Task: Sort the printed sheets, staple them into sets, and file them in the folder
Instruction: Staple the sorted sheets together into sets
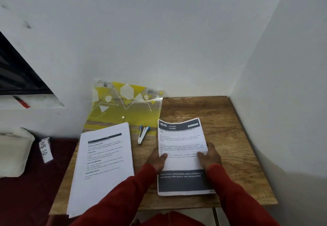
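Observation:
I hold a printed sheet set [182, 142] headed "946 KITCHEN" above the right half of the wooden table [221, 119]. My left hand [156, 160] grips its left edge, thumb on top. My right hand [211, 156] grips its right edge the same way. A thicker stack of printed sheets [104, 165] lies on the table's left side and overhangs the near edge. A small blue and silver stapler [143, 134] lies between the two paper piles. The yellow translucent folder [123, 105] leans against the back wall with its lower part on the table.
White walls close in behind and on the right. Left of the table a dark red surface [26, 190] holds a white cushion [14, 153] and a tag reading "WS 10" [44, 149]. A red pen [22, 102] lies on a ledge at far left.

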Demonstrator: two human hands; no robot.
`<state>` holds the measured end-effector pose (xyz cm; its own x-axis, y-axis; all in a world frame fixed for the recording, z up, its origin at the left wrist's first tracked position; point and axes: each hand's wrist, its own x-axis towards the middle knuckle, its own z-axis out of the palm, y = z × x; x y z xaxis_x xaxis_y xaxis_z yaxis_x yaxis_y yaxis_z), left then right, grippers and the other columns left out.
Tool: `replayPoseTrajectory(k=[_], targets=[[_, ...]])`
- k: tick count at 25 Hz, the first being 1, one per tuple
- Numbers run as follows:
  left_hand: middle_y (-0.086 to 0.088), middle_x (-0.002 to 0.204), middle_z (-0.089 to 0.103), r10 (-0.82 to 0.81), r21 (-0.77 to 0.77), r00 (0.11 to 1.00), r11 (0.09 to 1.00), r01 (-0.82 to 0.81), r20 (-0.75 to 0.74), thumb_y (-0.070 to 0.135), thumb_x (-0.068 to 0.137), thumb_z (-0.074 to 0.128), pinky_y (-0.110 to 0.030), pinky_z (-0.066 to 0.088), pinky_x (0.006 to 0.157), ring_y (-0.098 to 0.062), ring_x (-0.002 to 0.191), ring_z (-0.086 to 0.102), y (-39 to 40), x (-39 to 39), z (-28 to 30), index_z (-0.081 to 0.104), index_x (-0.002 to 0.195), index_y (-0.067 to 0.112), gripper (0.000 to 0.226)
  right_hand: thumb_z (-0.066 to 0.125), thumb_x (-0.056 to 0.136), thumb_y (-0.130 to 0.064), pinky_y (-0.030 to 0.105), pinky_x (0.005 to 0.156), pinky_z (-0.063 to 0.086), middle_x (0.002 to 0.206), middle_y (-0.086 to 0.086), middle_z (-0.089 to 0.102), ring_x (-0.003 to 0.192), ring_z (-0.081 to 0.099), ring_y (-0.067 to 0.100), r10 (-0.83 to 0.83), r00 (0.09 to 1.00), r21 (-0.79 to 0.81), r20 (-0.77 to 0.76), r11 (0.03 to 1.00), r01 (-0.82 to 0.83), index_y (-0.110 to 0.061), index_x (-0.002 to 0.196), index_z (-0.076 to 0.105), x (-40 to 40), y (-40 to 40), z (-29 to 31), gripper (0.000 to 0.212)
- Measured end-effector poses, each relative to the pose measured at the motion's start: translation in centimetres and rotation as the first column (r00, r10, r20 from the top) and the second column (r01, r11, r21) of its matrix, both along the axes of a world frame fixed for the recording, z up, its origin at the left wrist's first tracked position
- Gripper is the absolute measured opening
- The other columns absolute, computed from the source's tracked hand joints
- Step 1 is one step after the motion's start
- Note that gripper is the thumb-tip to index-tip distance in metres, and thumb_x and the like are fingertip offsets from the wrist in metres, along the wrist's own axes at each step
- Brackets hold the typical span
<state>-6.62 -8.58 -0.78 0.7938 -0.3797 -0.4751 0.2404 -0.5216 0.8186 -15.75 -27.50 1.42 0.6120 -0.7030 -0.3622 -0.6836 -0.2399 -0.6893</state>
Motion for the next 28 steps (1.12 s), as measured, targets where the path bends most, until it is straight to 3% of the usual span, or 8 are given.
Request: replayPoseTrajectory(k=[5,10,15,18,20,22,25,28], targets=[[-0.001,0.126,0.06,-0.007,0.033,0.998,0.999,0.005,0.058,0.022,0.098,0.051,-0.025,0.041,0.089,-0.021,0.111,0.057,1.0,0.4,0.3,0.048,0.131,0.018,0.034,0.049,0.08,-0.046,0.047,0.101,0.033,0.134,0.01,0.046,0.123,0.041,0.034,0.301,0.953,-0.405,-0.03,0.868,-0.287,-0.023,0.138,0.045,3.7,2.2,1.3,0.063],[0.0,0.119,0.062,0.019,0.009,1.0,1.0,-0.019,-0.013,0.039,0.096,0.054,-0.029,0.051,0.08,-0.016,0.097,0.062,1.4,1.0,-0.2,0.049,0.129,0.019,0.04,0.055,0.09,-0.026,0.04,0.105,0.031,0.135,0.004,0.052,0.124,0.042,0.03,0.714,0.698,-0.461,-0.064,0.599,-0.655,-0.027,0.135,0.051,10.6,7.6,3.1,0.045],[-0.009,0.129,0.06,-0.068,0.021,0.997,0.998,0.067,0.032,0.021,0.097,0.055,-0.037,0.048,0.1,-0.025,0.111,0.061,2.1,1.6,-0.3,0.05,0.132,0.012,0.036,0.052,0.085,-0.007,0.047,0.105,0.03,0.135,0.006,0.042,0.124,0.035,0.034,0.783,0.491,-0.487,-0.383,0.281,-0.827,-0.038,0.142,0.039,14.7,11.4,2.8,0.066],[-0.009,0.134,0.054,-0.165,0.225,0.976,0.965,0.131,0.14,0.015,0.1,0.046,-0.027,0.04,0.101,-0.027,0.125,0.051,2.1,1.5,-1.3,0.048,0.134,0.006,0.035,0.044,0.097,-0.017,0.049,0.104,0.028,0.131,0.011,0.036,0.122,0.032,0.036,0.728,0.459,-0.531,-0.51,0.154,-0.834,-0.036,0.142,0.041,16.1,13.2,1.6,0.049],[-0.013,0.123,0.061,-0.1,0.195,0.97,0.979,0.056,0.223,0.011,0.104,0.032,-0.028,0.047,0.096,-0.029,0.125,0.05,1.9,1.6,-1.7,0.052,0.122,0.002,0.029,0.036,0.102,-0.031,0.05,0.105,0.024,0.133,0.009,0.035,0.124,0.031,0.034,0.7,0.458,-0.493,-0.549,0.171,-0.853,-0.03,0.139,0.046,17.0,13.7,0.6,0.039],[-0.01,0.088,0.073,0.195,-0.086,0.977,0.978,-0.188,0.083,0.012,0.106,0.02,-0.021,0.055,0.073,-0.02,0.101,0.063,1.4,1.5,-1.7,0.054,0.102,0.005,0.035,0.047,0.098,-0.035,0.054,0.099,0.03,0.126,0.008,0.043,0.117,0.036,0.035,0.703,0.488,-0.552,-0.517,0.162,-0.818,-0.033,0.123,0.061,17.6,13.6,-0.3,0.029],[-0.007,0.109,0.07,-0.061,0.132,0.962,0.991,0.027,0.265,0.01,0.104,0.036,-0.014,0.046,0.081,-0.008,0.099,0.064,2.0,1.4,-0.5,0.053,0.122,0.005,0.025,0.079,0.07,-0.038,0.045,0.071,0.046,0.089,-0.001,0.056,0.086,0.05,0.029,0.752,0.54,-0.738,-0.378,0.107,-0.666,-0.043,0.083,0.069,17.7,12.7,-1.0,0.017],[-0.006,0.124,0.063,-0.055,0.042,0.995,0.998,0.052,0.081,0.029,0.099,0.051,-0.028,0.049,0.092,-0.019,0.106,0.063,1.9,1.4,-1.7,0.048,0.132,0.022,0.034,0.068,0.081,-0.03,0.038,0.076,0.044,0.095,0.001,0.059,0.087,0.056,0.025,0.814,0.557,-0.67,0.164,0.507,-0.543,-0.033,0.105,0.068,17.5,11.0,-0.5,0.025]])
